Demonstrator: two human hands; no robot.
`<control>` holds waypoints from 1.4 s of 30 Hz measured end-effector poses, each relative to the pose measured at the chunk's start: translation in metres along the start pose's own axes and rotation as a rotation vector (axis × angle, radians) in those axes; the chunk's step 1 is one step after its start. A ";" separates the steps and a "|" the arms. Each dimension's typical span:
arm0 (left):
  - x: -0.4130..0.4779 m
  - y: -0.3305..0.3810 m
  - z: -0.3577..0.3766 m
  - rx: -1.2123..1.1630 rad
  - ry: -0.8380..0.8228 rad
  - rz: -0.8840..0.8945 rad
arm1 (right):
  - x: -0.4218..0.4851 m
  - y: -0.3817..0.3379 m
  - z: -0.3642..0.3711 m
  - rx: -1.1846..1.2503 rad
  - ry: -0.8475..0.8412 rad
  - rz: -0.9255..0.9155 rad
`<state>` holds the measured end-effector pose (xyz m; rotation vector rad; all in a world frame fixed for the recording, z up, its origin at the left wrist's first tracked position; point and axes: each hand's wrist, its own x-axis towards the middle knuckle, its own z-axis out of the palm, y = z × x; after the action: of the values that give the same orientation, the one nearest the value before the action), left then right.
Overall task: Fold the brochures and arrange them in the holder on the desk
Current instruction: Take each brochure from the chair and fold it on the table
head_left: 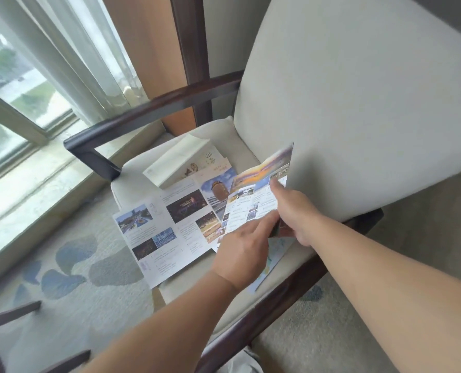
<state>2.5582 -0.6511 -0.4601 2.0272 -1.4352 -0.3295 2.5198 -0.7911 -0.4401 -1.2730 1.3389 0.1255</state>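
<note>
At the far left a window (8, 84) is seen behind a sheer, pleated curtain (84, 57), and a pale carpet (70, 265) with blue-grey leaf shapes is laid below it. A dark, glossy wooden armrest (148, 109) of an armchair is set right of these, beside a smooth cream seat cushion (240, 149).

On the far left of the seat a cream brochure (175, 160) is left partly folded, its panels raised like a tent, with its long axis run from near left to far right. Just near of it, and partly under it, an unfolded brochure (167, 232) of thin glossy paper printed with photographs is spread flat; its long axis also slants from near left to far right, and its near-left corner is hung past the cushion edge.

To its right a third, photo-printed brochure (253, 200) is held over the seat, tilted, with its long axis pointed from near left up to far right against the padded backrest (358, 103). Its near end is pinched by the left hand (244, 254), thumb laid on top. Its right edge is gripped by the right hand (298, 219), index finger stretched along the paper and the other fingers curled beneath. A map-like sheet (273, 257) is partly seen under both hands.
</note>
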 end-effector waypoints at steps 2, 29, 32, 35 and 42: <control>-0.004 -0.001 -0.002 -0.008 -0.024 0.007 | -0.003 0.001 0.000 -0.121 0.028 -0.055; -0.036 -0.050 -0.048 0.191 -0.033 -0.490 | -0.046 -0.048 -0.036 -0.257 0.018 -0.174; -0.033 -0.044 -0.061 0.121 0.054 -0.431 | -0.051 -0.050 -0.025 -0.375 -0.007 -0.168; -0.030 -0.031 -0.076 0.076 0.119 -0.384 | -0.060 -0.056 -0.002 -0.469 -0.029 -0.191; -0.046 -0.006 -0.126 -0.069 0.160 -0.258 | -0.093 -0.084 0.071 -0.343 -0.219 -0.206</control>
<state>2.6124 -0.5649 -0.3733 2.1327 -1.0550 -0.3112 2.5934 -0.7193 -0.3394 -1.6278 1.0182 0.3520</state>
